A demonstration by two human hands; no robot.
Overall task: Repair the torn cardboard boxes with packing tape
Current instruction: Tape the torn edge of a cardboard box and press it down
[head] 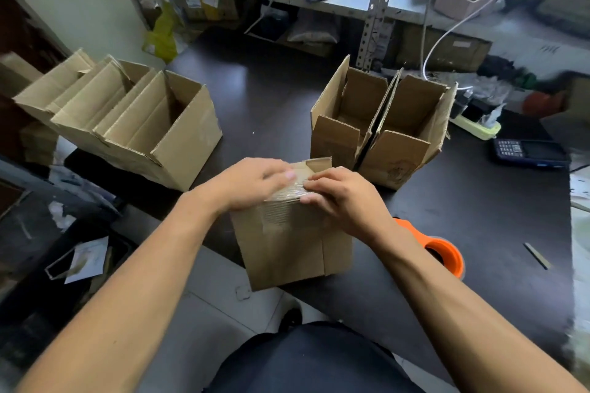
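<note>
A small brown cardboard box stands at the near edge of the dark table, partly over the edge. Clear packing tape runs over its top edge and down the near wall. My left hand lies flat on the box's top with straight fingers pressing the tape. My right hand touches the top edge from the right, fingertips and thumb on the tape. An orange tape dispenser sits on the table behind my right forearm, partly hidden.
An open box holding flattened cardboard sits on the left. Two open boxes stand side by side behind the small one. A calculator and a power strip lie at right. Metal shelving rises behind.
</note>
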